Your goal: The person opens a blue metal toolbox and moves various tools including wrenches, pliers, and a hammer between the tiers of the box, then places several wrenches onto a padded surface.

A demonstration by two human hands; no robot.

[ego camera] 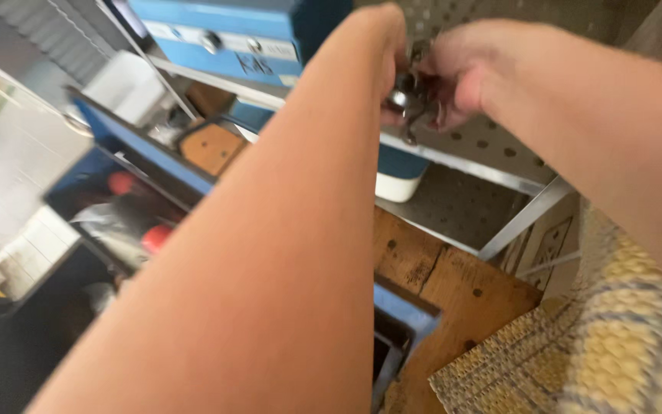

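Both hands, left hand (pixel 388 46) and right hand (pixel 461 73), were closed on a small metal clip (pixel 411 103) near the pegboard shelf's (pixel 469 165) front edge; blurred view, so a slip could drop it.

Blue box (pixel 231 34) top left on shelf — pale label strip (pixel 216 40) across its front, dark handwriting below. White-and-blue tub (pixel 401 175) under the shelf edge, centre — no screens, no signs.
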